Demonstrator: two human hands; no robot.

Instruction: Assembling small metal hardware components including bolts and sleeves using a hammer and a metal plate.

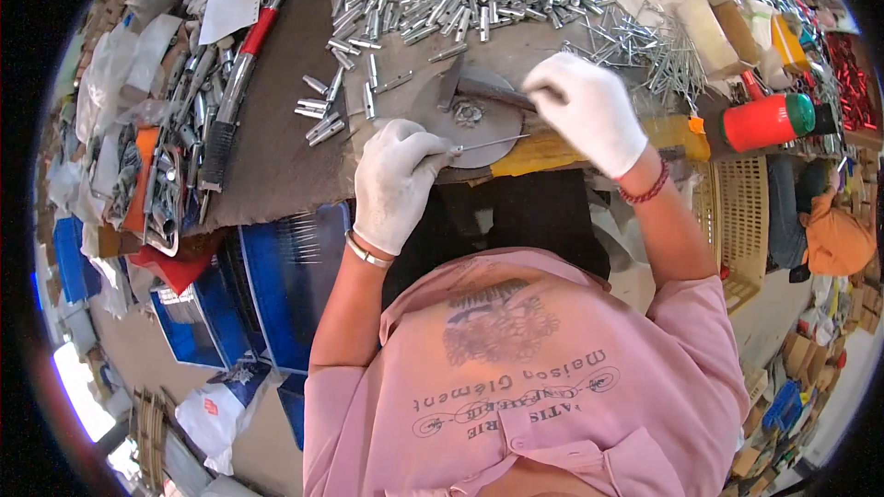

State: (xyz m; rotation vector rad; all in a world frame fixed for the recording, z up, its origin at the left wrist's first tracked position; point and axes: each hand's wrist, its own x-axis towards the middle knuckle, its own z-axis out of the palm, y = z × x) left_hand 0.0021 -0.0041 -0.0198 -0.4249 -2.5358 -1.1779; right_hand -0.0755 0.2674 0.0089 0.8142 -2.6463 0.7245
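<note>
Pin [491, 142] lies left-right across the round plate [479, 129] at the bench's [276, 166] near edge, left hand [398, 182] fingers pinched on its left end; right hand [587, 110] closes on a lever [493, 92] just beyond.

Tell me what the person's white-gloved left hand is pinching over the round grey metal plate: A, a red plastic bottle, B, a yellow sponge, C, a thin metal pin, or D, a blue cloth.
C: the white-gloved left hand pinches a thin metal pin that juts rightward across the round grey metal plate, while the white-gloved right hand rests just beyond it.
</note>
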